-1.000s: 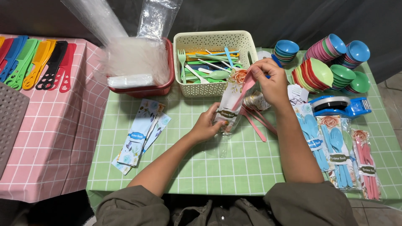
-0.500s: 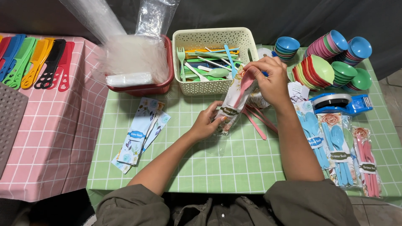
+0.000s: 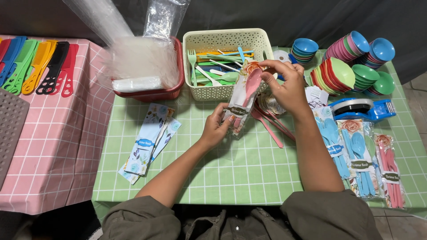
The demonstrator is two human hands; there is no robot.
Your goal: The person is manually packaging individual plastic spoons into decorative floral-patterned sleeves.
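My left hand point(image 3: 216, 126) grips the lower end of a clear floral plastic sleeve point(image 3: 238, 101) held above the green checked table point(image 3: 249, 169). A pink plastic spoon point(image 3: 250, 87) sticks out of the sleeve's top, its bowl up. My right hand point(image 3: 286, 81) pinches the top of the sleeve and the spoon near the cream basket point(image 3: 227, 41). Several loose pink spoons and forks point(image 3: 269, 122) lie on the table under my right wrist.
The basket holds mixed coloured cutlery. A red tub point(image 3: 153, 91) with plastic bags stands to its left. Stacked bowls point(image 3: 351, 62), a blue tape dispenser point(image 3: 361, 109) and packed cutlery sleeves point(image 3: 364, 155) lie right. Empty floral sleeves point(image 3: 149, 140) lie left; combs point(image 3: 38, 66) rest on pink cloth.
The pink spoon has gone further down into the sleeve. My right hand has shifted a little toward the sleeve's top; my left hand keeps its hold.
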